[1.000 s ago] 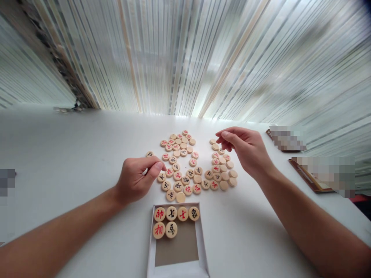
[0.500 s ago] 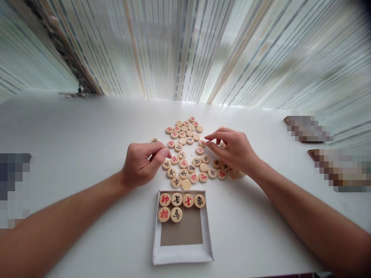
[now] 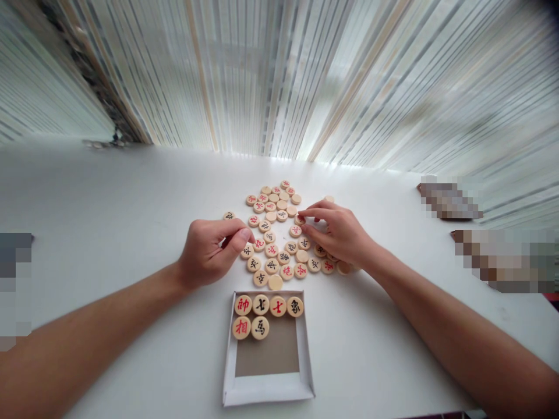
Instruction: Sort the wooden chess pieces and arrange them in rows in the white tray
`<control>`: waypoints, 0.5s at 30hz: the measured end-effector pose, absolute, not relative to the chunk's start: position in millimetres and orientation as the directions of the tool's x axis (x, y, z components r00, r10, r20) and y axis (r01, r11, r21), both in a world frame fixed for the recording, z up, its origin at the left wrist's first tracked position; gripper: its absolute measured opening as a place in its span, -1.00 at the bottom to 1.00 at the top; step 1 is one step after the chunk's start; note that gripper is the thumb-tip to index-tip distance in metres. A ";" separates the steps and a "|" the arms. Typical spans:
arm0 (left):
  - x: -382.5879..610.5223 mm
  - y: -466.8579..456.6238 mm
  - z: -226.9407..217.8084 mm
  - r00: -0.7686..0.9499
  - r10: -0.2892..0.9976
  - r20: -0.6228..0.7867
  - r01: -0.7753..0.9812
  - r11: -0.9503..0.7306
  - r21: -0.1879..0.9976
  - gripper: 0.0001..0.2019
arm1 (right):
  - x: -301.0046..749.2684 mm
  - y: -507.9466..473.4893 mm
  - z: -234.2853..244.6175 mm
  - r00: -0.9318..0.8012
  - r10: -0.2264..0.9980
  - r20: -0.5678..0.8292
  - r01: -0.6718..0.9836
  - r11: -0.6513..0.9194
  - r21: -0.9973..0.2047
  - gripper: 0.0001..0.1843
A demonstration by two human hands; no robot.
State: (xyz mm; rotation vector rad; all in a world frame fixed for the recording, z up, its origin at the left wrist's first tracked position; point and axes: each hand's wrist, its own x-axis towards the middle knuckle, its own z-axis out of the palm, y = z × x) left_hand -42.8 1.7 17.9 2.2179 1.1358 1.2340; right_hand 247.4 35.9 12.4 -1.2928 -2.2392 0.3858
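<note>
Round wooden Chinese chess pieces point(image 3: 271, 250) lie loose in a spread on the white table, some showing red or black characters, others blank side up. My right hand point(image 3: 338, 230) reaches over the right side of the spread. Its thumb and forefinger are apart, with the fingertips at a partly covered red-marked piece point(image 3: 299, 220). My left hand point(image 3: 216, 247) is closed at the left edge, thumb against the curled forefinger; whatever is inside is hidden. Nearer to me, a shallow white box point(image 3: 268, 397) holds several pieces: a top row, and below it a red piece point(image 3: 241, 327) and a black horse piece point(image 3: 260, 328).
A lone piece point(image 3: 229, 216) lies beyond my left hand, and another point(image 3: 329, 199) behind my right. Pixelated objects point(image 3: 452, 198) sit at the right side of the table point(image 3: 109, 192). A striped string curtain point(image 3: 244, 75) hangs along the far edge.
My right hand has moved slightly left, its fingertips now closer over the red-marked piece. My left hand stays closed in much the same place. The view has shifted a little.
</note>
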 end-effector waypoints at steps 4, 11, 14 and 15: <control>-42.5 1.1 17.9 0.288 0.811 0.509 0.496 -0.582 0.645 -0.65 | 247.0 35.9 13.1 -0.410 0.868 0.279 0.731 0.496 -0.468 -0.85; -42.5 1.8 16.9 0.302 0.775 0.555 0.473 -0.628 0.619 -0.67 | 248.5 35.7 13.4 -0.438 0.858 0.268 0.761 0.512 -0.399 -0.89; -42.0 1.8 17.8 0.313 0.751 0.581 0.462 -0.655 0.598 -0.69 | 248.8 35.8 12.6 -0.399 0.875 0.274 0.731 0.484 -0.482 -0.83; -41.9 1.6 18.1 0.315 0.745 0.588 0.459 -0.662 0.593 -0.69 | 248.9 36.0 12.3 -0.381 0.882 0.278 0.709 0.472 -0.524 -0.82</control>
